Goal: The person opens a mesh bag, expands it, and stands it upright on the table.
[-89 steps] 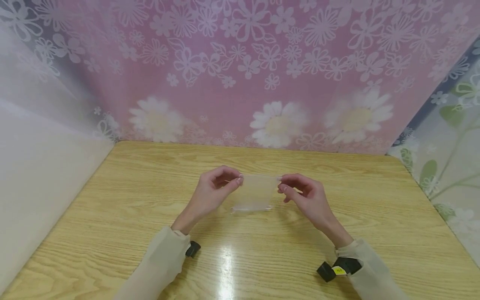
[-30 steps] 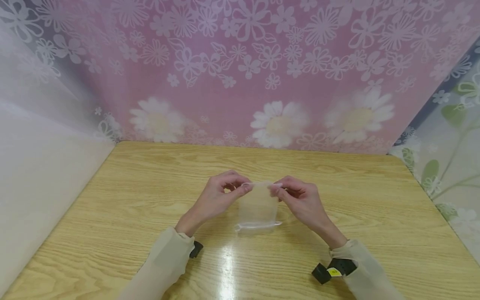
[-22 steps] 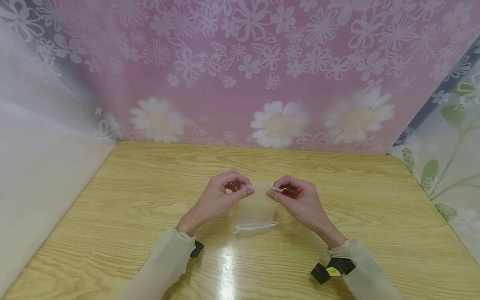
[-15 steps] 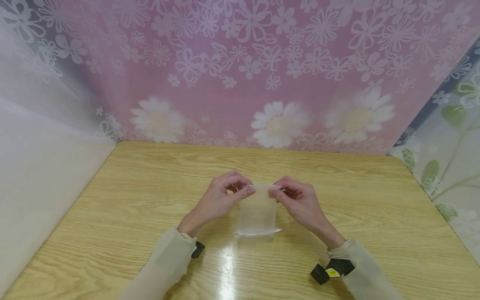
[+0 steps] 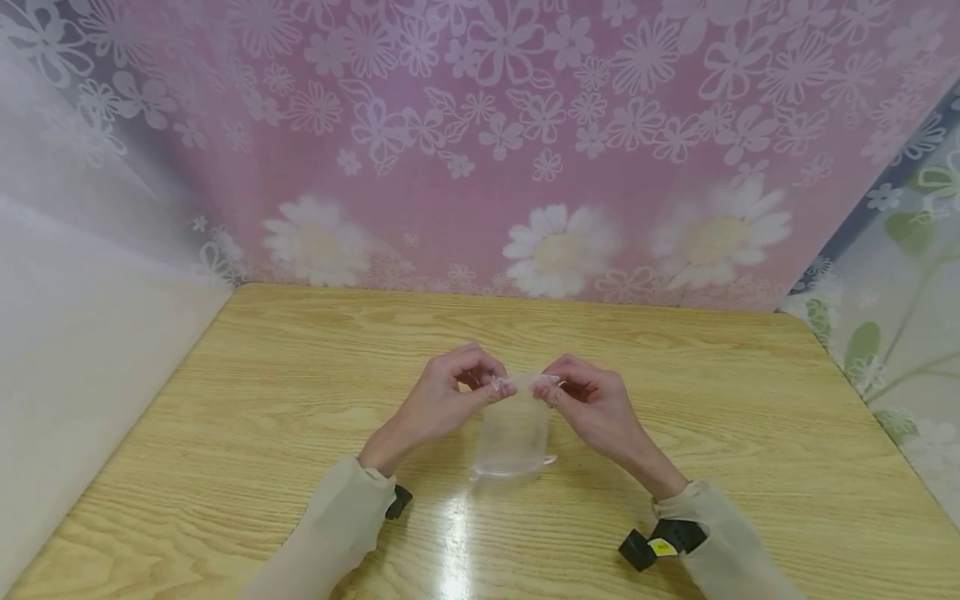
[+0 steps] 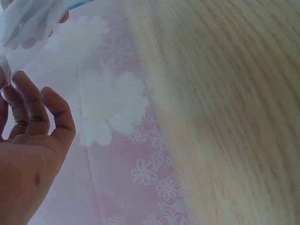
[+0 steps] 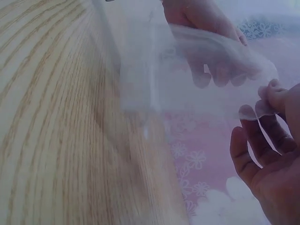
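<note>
A small translucent plastic bag hangs between the hands above the table, with a folded, shiny lower edge. My left hand pinches its upper left corner between thumb and forefinger. At the upper right corner, my right hand pinches the film in the same way. Seen from the right wrist, the bag stretches out sideways, and fingers of the left hand show through it. The left wrist view has the left hand at its left edge, its other fingers loosely bent.
Below the hands lies a wood-grain table. A pink floral curtain stands behind it, with pale sheeting at the left and leaf-patterned fabric at the right. A black wrist camera sits by the right sleeve.
Both hands have come closer together and a little nearer the person since three seconds ago. The bag's upper edge is less stretched, and its lower edge hangs lower in view.
</note>
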{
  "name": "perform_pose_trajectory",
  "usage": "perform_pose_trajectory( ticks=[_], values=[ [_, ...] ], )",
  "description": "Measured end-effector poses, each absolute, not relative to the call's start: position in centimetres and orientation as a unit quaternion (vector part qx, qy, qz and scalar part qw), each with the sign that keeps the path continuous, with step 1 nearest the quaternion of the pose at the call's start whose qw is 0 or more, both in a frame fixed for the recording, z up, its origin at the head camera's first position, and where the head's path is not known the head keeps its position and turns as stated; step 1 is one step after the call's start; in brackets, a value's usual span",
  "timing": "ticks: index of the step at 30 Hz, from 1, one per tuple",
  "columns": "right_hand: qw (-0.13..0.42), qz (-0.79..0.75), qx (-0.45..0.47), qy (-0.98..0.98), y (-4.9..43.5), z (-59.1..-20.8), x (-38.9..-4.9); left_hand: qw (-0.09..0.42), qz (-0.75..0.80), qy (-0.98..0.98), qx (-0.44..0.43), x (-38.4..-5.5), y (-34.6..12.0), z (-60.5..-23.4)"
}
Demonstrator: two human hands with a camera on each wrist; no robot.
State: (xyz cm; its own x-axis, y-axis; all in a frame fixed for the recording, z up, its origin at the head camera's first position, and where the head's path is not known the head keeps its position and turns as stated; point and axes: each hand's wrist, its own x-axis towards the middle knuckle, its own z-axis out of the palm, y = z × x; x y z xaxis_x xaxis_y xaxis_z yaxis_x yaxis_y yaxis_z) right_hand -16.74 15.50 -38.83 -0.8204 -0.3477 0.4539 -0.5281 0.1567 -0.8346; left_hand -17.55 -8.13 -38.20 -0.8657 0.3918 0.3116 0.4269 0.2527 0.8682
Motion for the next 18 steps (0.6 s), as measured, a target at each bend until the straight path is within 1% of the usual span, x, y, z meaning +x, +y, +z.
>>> perform_pose_trajectory(
  ticks=[11, 18],
  values=[
    [0.088, 0.585, 0.326, -0.737, 15.29, -39.39, -16.94, -0.004, -0.556, -0.797, -0.236, -17.44, -7.99, -38.14],
    [0.089, 0.582, 0.333, -0.736, 15.10, -39.36, -16.91, 0.001, -0.551, -0.798, -0.243, -17.39, -7.96, -38.12]
  ],
)
